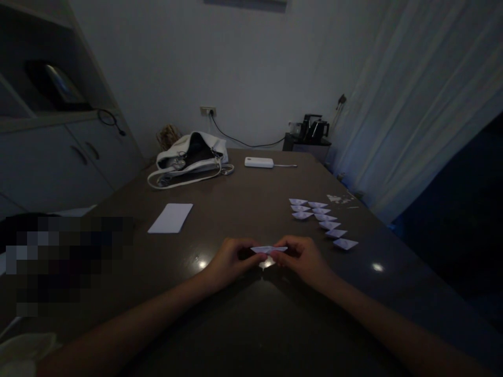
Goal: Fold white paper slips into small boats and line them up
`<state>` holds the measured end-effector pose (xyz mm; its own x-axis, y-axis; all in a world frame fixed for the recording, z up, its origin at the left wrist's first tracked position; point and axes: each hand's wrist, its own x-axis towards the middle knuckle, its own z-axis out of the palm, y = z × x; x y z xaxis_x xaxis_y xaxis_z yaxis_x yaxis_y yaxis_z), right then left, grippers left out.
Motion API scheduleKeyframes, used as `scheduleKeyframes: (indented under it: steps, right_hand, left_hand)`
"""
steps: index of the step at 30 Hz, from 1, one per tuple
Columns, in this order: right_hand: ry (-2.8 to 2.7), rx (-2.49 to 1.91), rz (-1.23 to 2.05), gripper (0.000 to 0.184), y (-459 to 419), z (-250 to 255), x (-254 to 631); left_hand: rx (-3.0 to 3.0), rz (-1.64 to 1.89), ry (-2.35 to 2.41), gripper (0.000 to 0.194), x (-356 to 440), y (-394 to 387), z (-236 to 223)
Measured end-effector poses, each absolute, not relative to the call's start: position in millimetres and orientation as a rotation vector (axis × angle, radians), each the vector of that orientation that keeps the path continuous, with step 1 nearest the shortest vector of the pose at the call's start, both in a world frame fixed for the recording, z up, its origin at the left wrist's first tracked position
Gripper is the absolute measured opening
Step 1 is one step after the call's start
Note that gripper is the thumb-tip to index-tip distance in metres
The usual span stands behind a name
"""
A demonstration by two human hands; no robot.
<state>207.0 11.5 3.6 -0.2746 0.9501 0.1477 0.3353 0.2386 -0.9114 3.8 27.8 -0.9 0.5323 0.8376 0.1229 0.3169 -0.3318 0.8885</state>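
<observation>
A small folded paper boat point(269, 250) is held just above the dark table point(251, 324), its pointed ends to the left and right. My left hand point(234, 259) pinches it on the left side between thumb and fingers. On the right side, my right hand point(301, 256) grips it the same way. To the right of my hands, several finished-looking paper boats point(328, 225) lie in two uneven rows. A stack of white paper point(171, 218) lies flat to the left, apart from both hands.
At the table's far left sits a white handbag point(196, 154). A white power bank point(259, 163) with a short cable lies at the back. Torn paper scraps point(341, 199) are near the right edge. Beyond the table stand a black kettle point(317, 130) and a white curtain point(377, 115).
</observation>
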Motion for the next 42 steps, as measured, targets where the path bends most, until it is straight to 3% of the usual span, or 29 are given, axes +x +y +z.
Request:
scheduleKeyframes:
  steps: [8, 17, 25, 35, 42]
  right_hand:
    - [-2.042, -1.043, 0.645, 0.013, 11.3, 6.9, 213.4]
    - [-2.136, -0.862, 0.400, 0.014, 13.4, 2.8, 219.1]
    - [-1.981, -1.069, 0.556, 0.014, 9.2, 7.7, 209.7]
    - [-1.584, -1.098, 1.264, 0.030, 13.4, 5.0, 204.7]
    - [-1.584, -1.072, 1.248, 0.036, 14.5, 6.2, 207.8]
  left_hand:
    - [2.042, 0.869, 0.903, 0.010, 1.2, 26.9, 3.6]
    - [2.252, 0.914, 0.891, 0.014, -3.8, 26.3, 5.6]
    - [2.148, 0.924, 0.955, 0.018, 0.4, 23.8, 8.2]
    - [1.537, 0.850, 0.873, 0.024, 9.2, 26.9, 6.5]
    - [1.558, 0.761, 0.848, 0.029, 5.4, 30.5, 2.4]
